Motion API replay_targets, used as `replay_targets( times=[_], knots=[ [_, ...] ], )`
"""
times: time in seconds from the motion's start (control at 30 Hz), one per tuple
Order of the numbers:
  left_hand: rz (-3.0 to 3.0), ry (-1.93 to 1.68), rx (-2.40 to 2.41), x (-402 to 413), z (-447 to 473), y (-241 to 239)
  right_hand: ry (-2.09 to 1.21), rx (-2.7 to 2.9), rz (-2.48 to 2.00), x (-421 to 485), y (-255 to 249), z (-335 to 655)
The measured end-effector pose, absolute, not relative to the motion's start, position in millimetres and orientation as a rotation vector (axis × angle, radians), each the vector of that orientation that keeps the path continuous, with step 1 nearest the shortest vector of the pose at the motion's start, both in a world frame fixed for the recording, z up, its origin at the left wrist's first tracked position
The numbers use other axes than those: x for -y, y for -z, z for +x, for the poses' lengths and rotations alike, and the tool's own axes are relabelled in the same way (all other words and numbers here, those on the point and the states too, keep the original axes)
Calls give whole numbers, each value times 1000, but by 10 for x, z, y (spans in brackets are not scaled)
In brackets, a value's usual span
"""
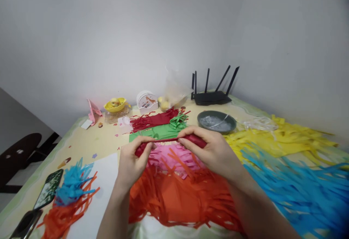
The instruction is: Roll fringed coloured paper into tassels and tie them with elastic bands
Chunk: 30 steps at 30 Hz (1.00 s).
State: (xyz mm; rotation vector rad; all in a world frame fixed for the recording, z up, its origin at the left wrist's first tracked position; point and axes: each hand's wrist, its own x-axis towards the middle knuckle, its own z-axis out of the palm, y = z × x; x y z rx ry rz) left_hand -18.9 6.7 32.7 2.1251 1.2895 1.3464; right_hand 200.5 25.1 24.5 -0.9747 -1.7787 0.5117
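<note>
A dark red piece of tissue paper (165, 140) is stretched level between my two hands and looks rolled or folded narrow in the middle. My left hand (131, 164) pinches its left end between thumb and fingers. At the other end, my right hand (215, 150) pinches it too, with a wider bunch tucked in the palm. Beneath my hands lies orange fringed paper (180, 199). Pink fringed paper (177, 155) shows just behind it. Farther back are green paper (163, 130) with a fringed end and red fringed paper (158, 120).
Yellow (267, 137) and blue fringed paper (297, 181) spread at right. A dark bowl (230, 126) and black router (212, 98) stand behind. Left are a blue tassel (73, 184), a phone (49, 188) and white paper (106, 181). A yellow dish (124, 104) and pink stand (94, 112) sit farther back.
</note>
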Motion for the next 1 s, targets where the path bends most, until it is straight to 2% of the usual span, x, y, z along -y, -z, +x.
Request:
replay_targets(
  times=[0.2,0.5,0.6,0.77,0.83,1.0],
  knots=[
    [1540,-1382,-1100,-76,-171,-313,-1049,1553,-725,-272,-239,1969],
    [1197,-1416,-814,-167,-138,-240,-1182,1464,-538,-385,-179,1927],
    [1256,-1414,-781,-195,-174,-233,-1110,1469,-572,-413,-161,1937],
    [1823,-1012,-1000,-200,-346,-351,-642,1830,-599,-402,-218,1987],
    [1987,-975,-1091,-189,-358,-378,-518,1977,-549,-388,-215,1982],
    [2139,-853,-1094,-179,-231,-323,-441,2110,-458,-350,-150,1942]
  ],
)
